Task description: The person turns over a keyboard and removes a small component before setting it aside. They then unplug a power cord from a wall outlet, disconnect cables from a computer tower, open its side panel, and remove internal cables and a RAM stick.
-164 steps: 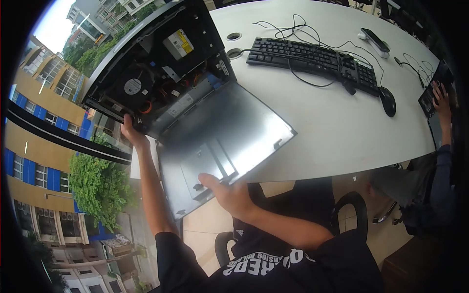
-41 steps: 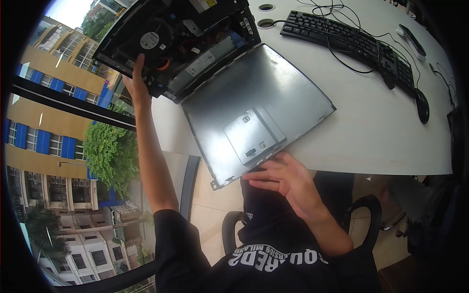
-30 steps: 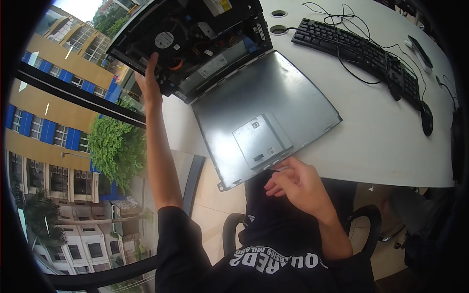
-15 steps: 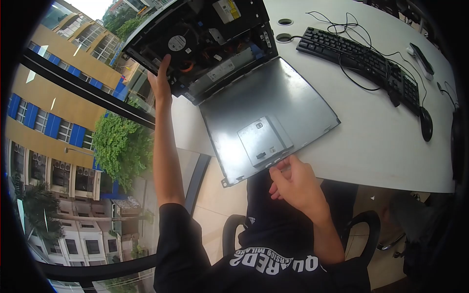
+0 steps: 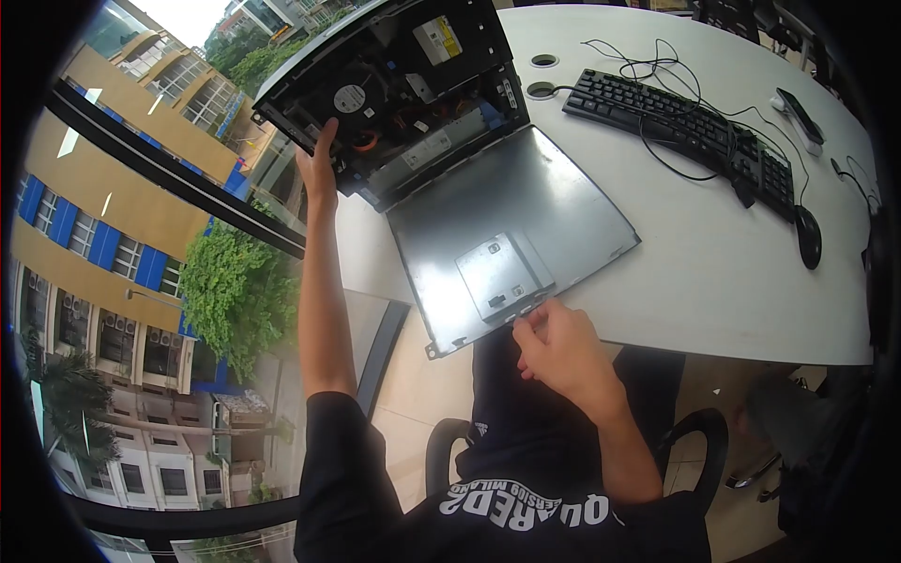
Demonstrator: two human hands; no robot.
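A black desktop computer case (image 5: 402, 77) stands tilted at the near left of the table, its inside exposed. A round fan (image 5: 350, 98), a metal drive bracket and orange wires show within it. My left hand (image 5: 321, 167) grips the case's left edge, thumb on the inner side and fingers mostly hidden behind. In front of the case lies its flat silver side panel (image 5: 526, 192), meeting the case along the far edge. The panel's near edge overhangs the table. At that edge, my right hand (image 5: 566, 349) is closed, thumb and fingers pinching the panel's rim.
On the white table (image 5: 676, 281), a black keyboard (image 5: 690, 131) lies under tangled cables, with a black mouse (image 5: 808, 236) beside it. A small black-and-white device (image 5: 798, 120) rests farther right. Two cable holes are near the case. A window is at left; a chair armrest (image 5: 699, 450) is below.
The view has shifted slightly, so the case appears a little lower and farther right. Both hands keep their holds on the case and the panel.
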